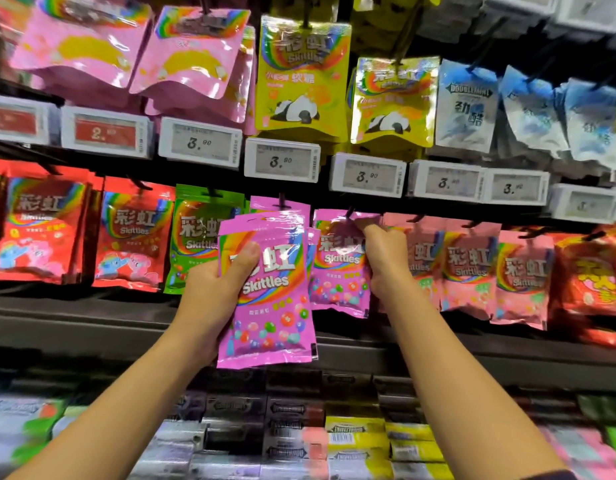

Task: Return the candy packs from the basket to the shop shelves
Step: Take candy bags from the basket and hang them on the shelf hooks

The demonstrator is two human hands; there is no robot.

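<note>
My left hand (pixel 218 289) grips a small stack of purple Skittles packs (pixel 268 306) by their left edge, held up in front of the middle shelf row. My right hand (pixel 386 261) pinches another purple Skittles pack (pixel 337 268) at its top right, up at a black peg hook (pixel 349 213). More purple packs hang on the peg (pixel 282 202) just behind the stack. The basket is out of sight.
Red (pixel 133 237), green (pixel 195 233) and pink (pixel 469 268) Skittles packs hang along the same row. Above are price tags (pixel 282 162) and yellow panda packs (pixel 301 74). Gum boxes (pixel 292 427) fill the shelf below my arms.
</note>
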